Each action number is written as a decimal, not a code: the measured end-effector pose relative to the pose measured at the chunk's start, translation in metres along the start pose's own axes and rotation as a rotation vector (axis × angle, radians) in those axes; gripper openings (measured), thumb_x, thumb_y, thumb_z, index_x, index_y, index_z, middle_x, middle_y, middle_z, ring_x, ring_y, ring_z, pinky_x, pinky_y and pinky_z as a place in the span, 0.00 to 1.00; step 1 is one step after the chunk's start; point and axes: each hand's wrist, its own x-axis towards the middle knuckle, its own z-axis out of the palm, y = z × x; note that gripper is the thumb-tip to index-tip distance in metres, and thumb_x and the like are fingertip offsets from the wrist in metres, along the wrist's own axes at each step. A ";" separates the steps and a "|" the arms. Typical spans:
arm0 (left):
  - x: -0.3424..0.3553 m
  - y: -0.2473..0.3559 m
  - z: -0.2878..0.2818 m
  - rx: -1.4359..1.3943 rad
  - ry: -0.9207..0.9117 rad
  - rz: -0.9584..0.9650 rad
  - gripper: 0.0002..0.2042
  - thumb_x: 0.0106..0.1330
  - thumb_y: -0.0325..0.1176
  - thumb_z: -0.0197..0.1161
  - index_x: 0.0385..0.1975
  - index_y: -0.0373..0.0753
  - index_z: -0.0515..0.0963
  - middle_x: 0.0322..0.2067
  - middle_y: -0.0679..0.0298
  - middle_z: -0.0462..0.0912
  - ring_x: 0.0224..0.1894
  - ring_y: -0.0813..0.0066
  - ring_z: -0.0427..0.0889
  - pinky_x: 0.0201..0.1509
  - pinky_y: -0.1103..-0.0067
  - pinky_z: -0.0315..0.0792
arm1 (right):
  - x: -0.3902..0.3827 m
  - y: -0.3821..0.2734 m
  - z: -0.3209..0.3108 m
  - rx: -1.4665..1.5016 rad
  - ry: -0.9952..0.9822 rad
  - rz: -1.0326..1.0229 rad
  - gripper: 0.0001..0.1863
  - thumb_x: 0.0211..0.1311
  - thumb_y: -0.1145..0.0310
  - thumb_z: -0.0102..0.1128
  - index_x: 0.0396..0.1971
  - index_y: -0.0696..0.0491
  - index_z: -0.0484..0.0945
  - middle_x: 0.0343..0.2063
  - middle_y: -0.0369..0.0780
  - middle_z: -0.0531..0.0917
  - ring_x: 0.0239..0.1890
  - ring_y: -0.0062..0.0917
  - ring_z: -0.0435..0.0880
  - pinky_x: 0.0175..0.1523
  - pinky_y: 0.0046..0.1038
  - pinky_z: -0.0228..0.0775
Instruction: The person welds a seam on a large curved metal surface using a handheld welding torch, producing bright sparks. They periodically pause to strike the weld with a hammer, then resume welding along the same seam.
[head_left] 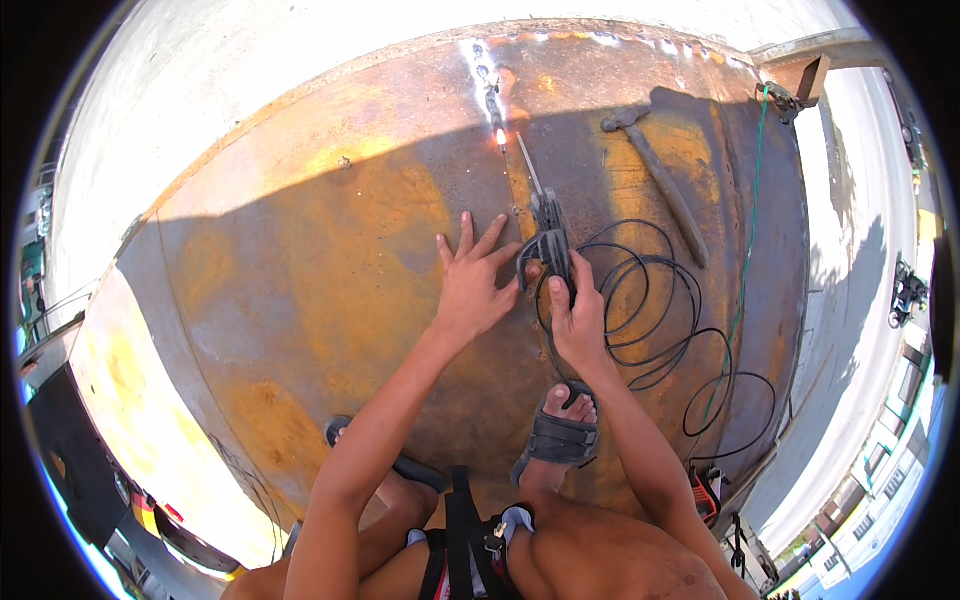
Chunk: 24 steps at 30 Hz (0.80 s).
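Note:
My right hand (578,315) is wrapped round the black handle of a welding electrode holder (550,232). A thin welding rod (529,163) sticks out of its jaws, pointing away from me. Close to the rod's tip, the end of a weld bead (501,137) glows orange on a rusty steel plate (330,300). My left hand (477,275) has its fingers spread over the plate just left of the holder, and its thumb side comes close to the holder's lever; I cannot tell whether they touch. Nothing is held in my left hand.
A hammer (662,190) lies on the plate right of the holder. Loops of black cable (690,300) spread beside my right arm, and a green cord (750,230) runs along the right side. My sandalled foot (562,435) stands close behind my right hand.

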 end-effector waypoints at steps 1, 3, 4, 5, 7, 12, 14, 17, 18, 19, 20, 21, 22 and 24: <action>0.000 0.001 -0.001 0.001 -0.004 -0.002 0.25 0.70 0.54 0.68 0.63 0.51 0.86 0.79 0.55 0.67 0.83 0.29 0.50 0.78 0.26 0.40 | -0.001 0.001 -0.001 -0.002 -0.015 0.024 0.27 0.85 0.54 0.52 0.70 0.60 0.67 0.41 0.58 0.87 0.43 0.56 0.89 0.47 0.46 0.79; -0.001 0.003 -0.002 0.001 0.006 0.005 0.24 0.69 0.52 0.69 0.62 0.50 0.86 0.79 0.55 0.68 0.83 0.29 0.51 0.78 0.26 0.41 | -0.003 0.002 -0.004 -0.028 -0.030 0.045 0.27 0.85 0.54 0.52 0.69 0.60 0.67 0.41 0.58 0.87 0.44 0.57 0.89 0.48 0.47 0.78; -0.001 0.004 -0.002 0.000 0.019 0.015 0.24 0.68 0.50 0.70 0.61 0.49 0.86 0.78 0.55 0.68 0.82 0.28 0.51 0.77 0.25 0.41 | -0.004 0.003 -0.005 -0.051 -0.030 0.042 0.27 0.85 0.54 0.52 0.69 0.60 0.68 0.42 0.58 0.87 0.45 0.57 0.89 0.48 0.47 0.78; -0.001 0.005 -0.002 0.000 0.033 0.025 0.23 0.67 0.49 0.71 0.60 0.48 0.87 0.78 0.55 0.69 0.82 0.27 0.52 0.77 0.25 0.42 | -0.006 0.004 -0.006 -0.075 -0.030 0.039 0.27 0.85 0.55 0.52 0.69 0.60 0.68 0.42 0.58 0.87 0.45 0.58 0.88 0.49 0.47 0.78; -0.003 0.004 -0.003 0.006 0.027 0.027 0.23 0.66 0.47 0.71 0.60 0.48 0.86 0.78 0.55 0.69 0.82 0.27 0.52 0.77 0.25 0.43 | -0.006 0.000 -0.007 -0.090 -0.061 0.066 0.26 0.85 0.55 0.53 0.68 0.60 0.68 0.42 0.58 0.87 0.45 0.58 0.88 0.49 0.48 0.77; -0.003 0.001 -0.001 -0.001 0.032 0.020 0.23 0.65 0.43 0.72 0.61 0.49 0.86 0.78 0.55 0.68 0.82 0.27 0.52 0.76 0.24 0.43 | 0.002 -0.014 -0.010 -0.026 -0.094 0.061 0.26 0.84 0.56 0.54 0.69 0.59 0.68 0.45 0.57 0.87 0.47 0.57 0.88 0.51 0.46 0.78; -0.002 0.004 -0.002 -0.013 0.028 0.013 0.23 0.66 0.41 0.71 0.61 0.49 0.86 0.78 0.56 0.68 0.82 0.28 0.52 0.76 0.24 0.44 | 0.007 -0.016 -0.009 -0.023 -0.047 0.013 0.26 0.84 0.58 0.55 0.70 0.58 0.68 0.46 0.57 0.87 0.48 0.55 0.88 0.52 0.45 0.78; -0.002 0.002 -0.003 -0.018 0.022 0.010 0.22 0.66 0.38 0.70 0.61 0.48 0.86 0.79 0.56 0.68 0.82 0.28 0.52 0.76 0.24 0.44 | 0.016 -0.025 -0.010 0.046 -0.073 0.016 0.26 0.83 0.60 0.57 0.71 0.59 0.69 0.48 0.57 0.87 0.50 0.53 0.89 0.53 0.44 0.79; -0.001 0.001 -0.002 -0.017 0.021 0.013 0.21 0.66 0.37 0.69 0.61 0.47 0.86 0.79 0.56 0.68 0.82 0.28 0.52 0.76 0.24 0.44 | 0.018 -0.025 -0.009 0.037 -0.072 0.006 0.26 0.83 0.61 0.57 0.71 0.60 0.69 0.49 0.57 0.87 0.51 0.53 0.89 0.54 0.43 0.79; -0.001 0.000 -0.002 -0.017 0.020 0.015 0.21 0.66 0.36 0.69 0.60 0.47 0.86 0.78 0.56 0.68 0.82 0.28 0.52 0.76 0.24 0.44 | 0.019 -0.024 -0.008 0.028 -0.071 -0.004 0.26 0.83 0.61 0.57 0.71 0.60 0.69 0.49 0.57 0.87 0.52 0.52 0.89 0.54 0.43 0.79; -0.001 0.000 -0.001 -0.017 0.020 0.018 0.20 0.66 0.35 0.68 0.60 0.46 0.87 0.78 0.56 0.68 0.82 0.28 0.52 0.76 0.24 0.44 | 0.020 -0.023 -0.007 0.019 -0.070 -0.014 0.26 0.82 0.62 0.57 0.71 0.60 0.70 0.50 0.57 0.87 0.53 0.52 0.89 0.55 0.43 0.79; 0.000 0.000 -0.001 -0.020 0.019 0.016 0.20 0.66 0.34 0.68 0.58 0.46 0.87 0.78 0.56 0.68 0.82 0.28 0.52 0.76 0.24 0.44 | 0.020 -0.022 -0.006 0.016 -0.064 -0.011 0.26 0.82 0.62 0.57 0.71 0.60 0.70 0.51 0.57 0.87 0.53 0.52 0.89 0.55 0.43 0.79; 0.000 0.000 -0.002 -0.023 0.019 0.014 0.19 0.66 0.33 0.68 0.57 0.45 0.87 0.78 0.56 0.68 0.82 0.28 0.52 0.76 0.24 0.44 | 0.021 -0.022 -0.005 0.013 -0.059 -0.008 0.26 0.82 0.63 0.57 0.71 0.61 0.71 0.51 0.57 0.87 0.54 0.52 0.89 0.56 0.42 0.79; 0.000 -0.001 -0.002 -0.023 0.018 0.012 0.17 0.66 0.32 0.67 0.55 0.45 0.88 0.78 0.57 0.68 0.82 0.28 0.52 0.76 0.24 0.44 | 0.022 -0.023 -0.004 0.012 -0.062 0.007 0.26 0.82 0.63 0.57 0.72 0.61 0.71 0.52 0.58 0.87 0.55 0.52 0.89 0.56 0.42 0.79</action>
